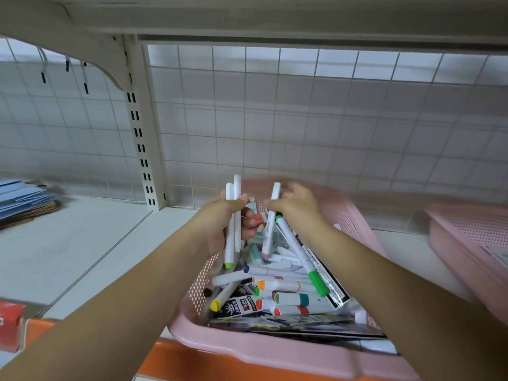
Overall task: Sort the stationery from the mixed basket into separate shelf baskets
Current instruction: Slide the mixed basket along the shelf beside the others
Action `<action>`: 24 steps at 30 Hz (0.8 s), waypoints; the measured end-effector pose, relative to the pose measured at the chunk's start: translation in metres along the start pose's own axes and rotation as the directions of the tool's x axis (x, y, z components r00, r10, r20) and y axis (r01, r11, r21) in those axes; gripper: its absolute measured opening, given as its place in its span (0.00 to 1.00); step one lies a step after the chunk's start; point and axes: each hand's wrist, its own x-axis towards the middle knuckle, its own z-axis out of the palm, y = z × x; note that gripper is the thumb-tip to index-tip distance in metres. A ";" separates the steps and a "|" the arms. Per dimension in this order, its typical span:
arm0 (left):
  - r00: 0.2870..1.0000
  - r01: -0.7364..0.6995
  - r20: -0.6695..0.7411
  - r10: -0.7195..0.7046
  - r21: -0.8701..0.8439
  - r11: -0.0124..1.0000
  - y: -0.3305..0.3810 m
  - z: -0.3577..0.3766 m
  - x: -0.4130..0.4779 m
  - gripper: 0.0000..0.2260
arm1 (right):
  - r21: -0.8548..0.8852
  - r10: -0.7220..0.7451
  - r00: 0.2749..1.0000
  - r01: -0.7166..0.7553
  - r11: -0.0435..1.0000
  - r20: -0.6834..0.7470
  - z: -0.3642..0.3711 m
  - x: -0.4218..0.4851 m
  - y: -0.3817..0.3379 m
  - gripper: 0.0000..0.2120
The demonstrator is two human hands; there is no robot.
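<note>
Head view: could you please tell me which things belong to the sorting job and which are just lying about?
Job: left hand gripping two white pens; right hand pinching a pink-tipped pen; mixed basket of markers; second pink basket.
Lying about: blue paper stack; red box.

Light was soft, even and rather dim, with a paler band along the top of the grid wall (302, 64). Motion blur smeared the right hand (298, 206) and the right basket (467, 243). Wide-angle distortion bent the shelf (68, 243) lines near the edges.
</note>
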 end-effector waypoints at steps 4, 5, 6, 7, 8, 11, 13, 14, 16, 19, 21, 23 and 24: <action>1.000 -0.007 -0.007 0.006 -0.052 0.999 0.002 0.001 -0.001 0.05 | 0.186 -0.136 0.988 0.148 0.971 -0.078 -0.009 -0.006 -0.003 0.07; 1.000 -0.008 -0.006 0.008 -0.057 0.998 0.002 0.001 -0.001 0.06 | 0.161 -0.148 0.983 0.164 0.973 -0.109 -0.012 -0.004 -0.002 0.08; 1.000 -0.007 -0.007 0.007 -0.062 0.998 0.003 0.001 -0.001 0.06 | 0.114 -0.166 0.976 0.182 0.977 -0.139 -0.014 -0.004 -0.001 0.09; 1.000 -0.005 -0.008 0.004 -0.064 0.998 0.003 0.000 -0.001 0.06 | 0.072 -0.194 0.968 0.208 0.976 -0.161 -0.016 -0.003 -0.001 0.08; 1.000 -0.004 -0.008 0.003 -0.065 0.998 0.003 0.000 -0.002 0.06 | 0.052 -0.225 0.958 0.237 0.970 -0.177 -0.018 -0.003 -0.003 0.08; 1.000 -0.002 -0.004 0.002 -0.091 0.996 0.004 0.002 -0.002 0.07 | 0.024 -0.315 0.930 0.325 0.945 -0.190 -0.021 -0.008 -0.005 0.08; 1.000 0.004 0.001 -0.004 -0.123 0.992 0.005 0.003 -0.003 0.10 | -0.038 -0.338 0.928 0.337 0.941 -0.156 -0.020 -0.014 -0.006 0.09; 1.000 0.008 -0.001 -0.008 -0.135 0.991 0.006 0.003 -0.004 0.12 | -0.067 -0.325 0.940 0.319 0.945 -0.108 -0.018 -0.017 -0.007 0.10; 1.000 0.006 -0.021 -0.010 -0.171 0.985 0.007 0.002 -0.005 0.13 | -0.144 -0.286 0.958 0.287 0.947 0.029 -0.013 -0.022 -0.006 0.12; 0.999 -0.010 -0.050 0.000 -0.202 0.979 0.009 0.000 -0.004 0.10 | -0.278 -0.236 0.948 0.290 0.916 0.213 -0.008 -0.026 -0.004 0.13; 0.999 -0.015 -0.043 0.006 -0.196 0.981 0.009 -0.001 -0.004 0.12 | -0.292 -0.138 0.927 0.246 0.924 0.348 -0.011 -0.026 -0.006 0.08; 0.999 -0.024 -0.044 0.016 -0.181 0.983 0.009 -0.002 -0.004 0.11 | -0.358 0.025 0.902 0.146 0.922 0.432 -0.019 -0.026 -0.009 0.06; 0.999 -0.028 -0.045 0.020 -0.171 0.985 0.009 -0.002 -0.005 0.10 | -0.395 0.092 0.894 0.100 0.913 0.439 -0.023 -0.023 -0.008 0.08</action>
